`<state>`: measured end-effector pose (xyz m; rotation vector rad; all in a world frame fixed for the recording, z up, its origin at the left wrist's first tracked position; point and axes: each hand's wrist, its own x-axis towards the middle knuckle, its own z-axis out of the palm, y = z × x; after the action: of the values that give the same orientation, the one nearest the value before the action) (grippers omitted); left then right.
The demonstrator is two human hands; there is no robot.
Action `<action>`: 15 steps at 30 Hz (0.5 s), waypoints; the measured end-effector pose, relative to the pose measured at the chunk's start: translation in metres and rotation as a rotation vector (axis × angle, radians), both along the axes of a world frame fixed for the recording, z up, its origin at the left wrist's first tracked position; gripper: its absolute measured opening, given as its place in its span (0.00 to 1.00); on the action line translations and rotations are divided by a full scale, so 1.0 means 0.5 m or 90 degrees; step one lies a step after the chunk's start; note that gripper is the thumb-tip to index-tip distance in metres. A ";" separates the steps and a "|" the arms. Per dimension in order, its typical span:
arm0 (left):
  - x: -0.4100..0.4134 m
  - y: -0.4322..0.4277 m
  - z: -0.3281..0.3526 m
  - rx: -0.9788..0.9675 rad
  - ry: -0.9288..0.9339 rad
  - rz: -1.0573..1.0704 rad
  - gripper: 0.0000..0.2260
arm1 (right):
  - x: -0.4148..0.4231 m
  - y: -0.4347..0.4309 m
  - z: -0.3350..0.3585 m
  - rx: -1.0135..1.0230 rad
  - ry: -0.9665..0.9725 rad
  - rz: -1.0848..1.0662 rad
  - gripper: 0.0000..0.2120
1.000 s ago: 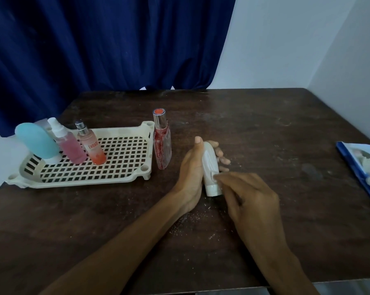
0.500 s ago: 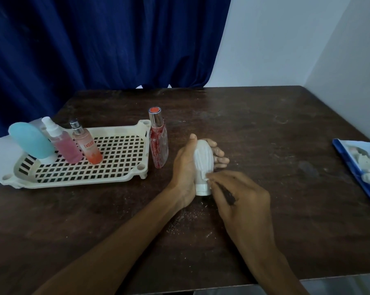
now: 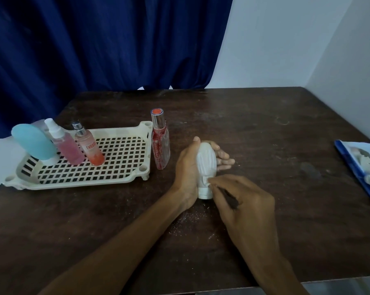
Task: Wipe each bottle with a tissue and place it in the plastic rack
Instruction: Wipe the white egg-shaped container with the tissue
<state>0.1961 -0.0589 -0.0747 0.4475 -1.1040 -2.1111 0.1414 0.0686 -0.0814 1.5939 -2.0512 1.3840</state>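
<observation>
My left hand grips a small white bottle that stands cap down on the table's middle. Its side looks ribbed, as if covered by white tissue. My right hand pinches a bit of white tissue against the bottle's lower part. The cream plastic rack sits to the left. It holds a blue bottle, a pink spray bottle and an orange-pink spray bottle. A tall red bottle stands on the table just right of the rack.
A blue tissue pack with crumpled white tissue lies at the table's right edge. White crumbs dot the dark wooden table near my wrists. A blue curtain hangs behind, and a white wall stands on the right.
My right hand's fingers have slid a little up the bottle's lower part. The bottle's side looked smooth before and now looks ribbed. My left hand keeps its grip.
</observation>
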 end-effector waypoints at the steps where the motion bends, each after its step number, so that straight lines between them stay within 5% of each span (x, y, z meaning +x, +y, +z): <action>1: 0.000 0.000 0.000 -0.006 -0.004 0.000 0.22 | -0.004 0.005 -0.002 0.005 -0.013 -0.002 0.10; 15: 0.002 0.002 0.002 -0.026 0.003 0.013 0.21 | 0.011 -0.010 -0.002 0.008 0.092 -0.014 0.08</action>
<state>0.1973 -0.0577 -0.0739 0.4327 -1.1337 -2.0673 0.1467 0.0638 -0.0824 1.6203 -1.9909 1.2122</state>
